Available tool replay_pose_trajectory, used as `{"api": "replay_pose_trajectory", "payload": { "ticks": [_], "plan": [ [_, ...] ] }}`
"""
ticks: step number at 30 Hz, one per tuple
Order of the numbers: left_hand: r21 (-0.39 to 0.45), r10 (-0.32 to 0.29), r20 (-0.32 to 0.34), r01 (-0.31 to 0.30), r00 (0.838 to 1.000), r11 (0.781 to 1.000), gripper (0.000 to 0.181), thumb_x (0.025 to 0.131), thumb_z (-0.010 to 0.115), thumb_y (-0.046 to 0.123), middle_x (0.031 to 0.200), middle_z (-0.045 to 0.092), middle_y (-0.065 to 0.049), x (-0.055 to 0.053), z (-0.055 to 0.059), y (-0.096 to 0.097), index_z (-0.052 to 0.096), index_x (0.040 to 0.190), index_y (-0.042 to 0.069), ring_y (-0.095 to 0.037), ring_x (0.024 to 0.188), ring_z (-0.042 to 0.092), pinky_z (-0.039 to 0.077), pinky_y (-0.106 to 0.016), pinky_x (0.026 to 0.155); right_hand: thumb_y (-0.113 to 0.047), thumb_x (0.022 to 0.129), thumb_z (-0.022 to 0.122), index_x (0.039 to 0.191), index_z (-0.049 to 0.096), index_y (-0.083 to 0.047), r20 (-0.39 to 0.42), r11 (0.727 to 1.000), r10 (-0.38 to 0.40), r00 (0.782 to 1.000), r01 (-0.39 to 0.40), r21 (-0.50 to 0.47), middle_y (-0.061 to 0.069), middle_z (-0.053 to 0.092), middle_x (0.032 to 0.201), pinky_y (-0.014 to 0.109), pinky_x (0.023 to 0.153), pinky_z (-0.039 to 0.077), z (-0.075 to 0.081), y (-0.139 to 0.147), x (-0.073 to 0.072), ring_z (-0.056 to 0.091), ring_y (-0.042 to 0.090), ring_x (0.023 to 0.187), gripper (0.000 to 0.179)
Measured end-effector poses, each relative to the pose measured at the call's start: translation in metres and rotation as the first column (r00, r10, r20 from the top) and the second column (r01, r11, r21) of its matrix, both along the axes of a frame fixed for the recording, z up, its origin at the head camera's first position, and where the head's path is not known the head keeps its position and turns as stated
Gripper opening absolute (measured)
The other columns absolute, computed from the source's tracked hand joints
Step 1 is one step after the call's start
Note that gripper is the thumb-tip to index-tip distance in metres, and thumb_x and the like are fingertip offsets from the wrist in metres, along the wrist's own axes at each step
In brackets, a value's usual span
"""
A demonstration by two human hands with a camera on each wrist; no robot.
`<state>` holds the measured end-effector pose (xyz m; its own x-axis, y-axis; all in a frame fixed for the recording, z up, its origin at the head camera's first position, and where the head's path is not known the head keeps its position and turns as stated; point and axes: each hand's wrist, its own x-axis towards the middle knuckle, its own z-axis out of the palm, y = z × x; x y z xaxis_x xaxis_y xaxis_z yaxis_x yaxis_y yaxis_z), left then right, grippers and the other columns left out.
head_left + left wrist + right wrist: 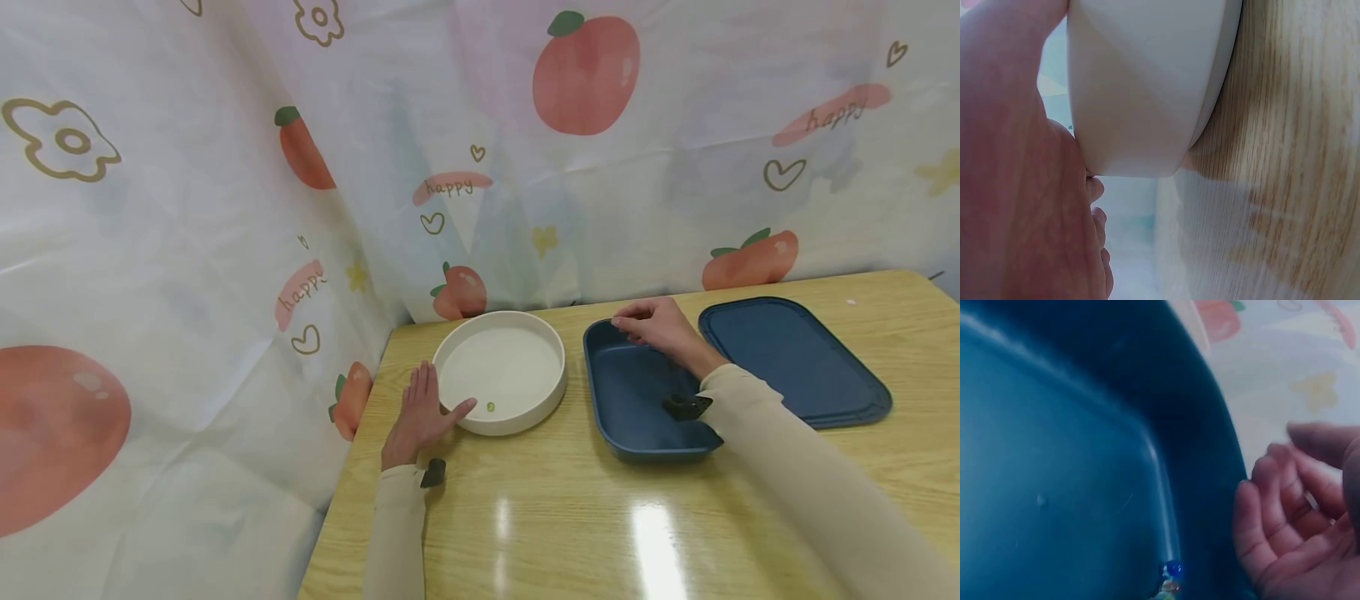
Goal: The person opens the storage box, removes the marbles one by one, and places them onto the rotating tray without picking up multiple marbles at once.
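My left hand (pixel 422 414) lies spread against the near left rim of a round white dish (pixel 517 358), thumb reaching over the edge. Inside that dish sits a small green marble (pixel 491 407), close to the thumb tip. In the left wrist view the dish's outer wall (pixel 1141 87) stands against the hand. Over the far rim of a deep blue container (pixel 630 392) hovers my right hand (pixel 660 327), its fingers loosely curled; the right wrist view shows nothing between them. Several small glass marbles (pixel 1172 569), one deep blue, lie in that container's corner.
A flat blue lid (pixel 795 358) lies right of the container. All of it stands on a wooden table (pixel 555 517). A white curtain (pixel 615 192) printed with fruit hangs right behind the table's back edge and along its left side.
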<state>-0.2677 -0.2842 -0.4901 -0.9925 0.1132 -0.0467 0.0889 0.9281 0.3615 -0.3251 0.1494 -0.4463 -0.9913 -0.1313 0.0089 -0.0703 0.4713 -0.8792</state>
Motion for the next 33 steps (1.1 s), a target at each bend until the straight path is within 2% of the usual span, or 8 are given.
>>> {"api": "replay_pose_trajectory", "payload": {
  "ticks": [4, 10, 12, 16, 18, 24, 28, 33],
  "plan": [
    [-0.007, -0.006, -0.012, 0.006, 1.0, 1.0, 0.118, 0.091, 0.053, 0.078, 0.175, -0.001, -0.018, 0.0, 0.0, 0.0, 0.004, 0.166, 0.001, -0.037, 0.164, 0.0, 0.012, -0.059, 0.13, -0.026, 0.102, 0.065, 0.125, 0.068, 0.009, 0.024, 0.999, -0.027, 0.999, 0.026, 0.046, 0.027, 0.074, 0.106, 0.04, 0.079, 0.063, -0.005, 0.006, -0.002, 0.074, 0.027, 0.086, 0.041],
    [-0.011, -0.003, -0.017, 0.003, 1.0, 1.0, 0.116, 0.092, 0.054, 0.075, 0.175, 0.001, -0.019, 0.0, 0.001, 0.0, 0.005, 0.165, 0.0, -0.038, 0.164, 0.002, 0.013, -0.059, 0.13, -0.021, 0.1, 0.066, 0.116, 0.07, 0.013, 0.033, 0.992, -0.063, 0.997, 0.059, 0.116, 0.009, 0.073, 0.074, 0.029, 0.065, 0.056, -0.009, 0.009, -0.002, 0.067, 0.014, 0.067, 0.038],
    [-0.005, -0.002, -0.014, 0.002, 1.0, 1.0, 0.116, 0.092, 0.054, 0.076, 0.175, 0.0, -0.018, 0.0, 0.002, 0.001, 0.005, 0.166, 0.0, -0.037, 0.164, 0.001, 0.012, -0.059, 0.13, -0.021, 0.1, 0.065, 0.115, 0.07, 0.013, 0.03, 0.984, -0.074, 0.997, 0.068, 0.167, 0.007, 0.071, 0.07, 0.034, 0.069, 0.057, -0.011, 0.008, -0.001, 0.066, 0.014, 0.065, 0.037],
    [-0.008, -0.009, -0.014, 0.009, 1.0, 1.0, 0.116, 0.092, 0.054, 0.076, 0.175, 0.001, -0.019, 0.0, 0.002, 0.001, 0.005, 0.165, 0.0, -0.038, 0.164, 0.001, 0.013, -0.06, 0.13, -0.022, 0.101, 0.062, 0.113, 0.07, 0.013, 0.038, 0.966, -0.085, 0.996, 0.073, 0.249, 0.006, 0.069, 0.063, 0.052, 0.084, 0.057, -0.017, 0.008, -0.002, 0.067, 0.016, 0.064, 0.038],
    [-0.012, -0.009, -0.014, 0.009, 1.0, 1.0, 0.116, 0.092, 0.054, 0.076, 0.175, 0.001, -0.019, -0.001, 0.001, 0.001, 0.005, 0.166, 0.0, -0.038, 0.163, 0.002, 0.013, -0.06, 0.13, -0.023, 0.101, 0.061, 0.106, 0.073, 0.012, 0.047, 0.96, -0.088, 0.995, 0.072, 0.271, 0.005, 0.067, 0.059, 0.054, 0.086, 0.056, -0.021, 0.008, -0.004, 0.067, 0.017, 0.064, 0.037],
    [-0.011, -0.009, -0.006, 0.009, 1.0, 1.0, 0.118, 0.091, 0.052, 0.079, 0.175, 0.0, -0.018, -0.001, 0.003, 0.001, 0.003, 0.166, 0.001, -0.037, 0.164, 0.001, 0.013, -0.059, 0.13, -0.021, 0.099, 0.059, 0.071, 0.073, 0.003, 0.065, 0.948, -0.072, 0.995, 0.048, 0.314, 0.001, 0.063, 0.051, 0.033, 0.068, 0.046, -0.02, 0.01, -0.003, 0.063, 0.018, 0.057, 0.04],
    [-0.001, -0.005, -0.004, 0.005, 1.0, 1.0, 0.119, 0.091, 0.052, 0.08, 0.175, 0.0, -0.018, -0.001, 0.003, 0.0, 0.003, 0.166, 0.001, -0.038, 0.164, 0.001, 0.013, -0.059, 0.13, -0.02, 0.097, 0.06, 0.059, 0.071, -0.002, 0.06, 0.935, -0.07, 0.996, 0.045, 0.351, 0.001, 0.063, 0.049, 0.028, 0.062, 0.042, -0.019, 0.009, -0.001, 0.061, 0.018, 0.053, 0.044],
    [-0.021, -0.007, -0.008, 0.006, 1.0, 1.0, 0.117, 0.092, 0.052, 0.078, 0.175, 0.001, -0.02, 0.0, 0.002, 0.001, 0.004, 0.166, 0.0, -0.039, 0.163, 0.002, 0.014, -0.058, 0.13, -0.018, 0.094, 0.062, 0.053, 0.069, -0.003, 0.031, 0.915, -0.061, 0.998, 0.044, 0.4, 0.001, 0.063, 0.047, 0.026, 0.063, 0.042, -0.02, 0.008, 0.001, 0.063, 0.016, 0.052, 0.044]
  ]
}}
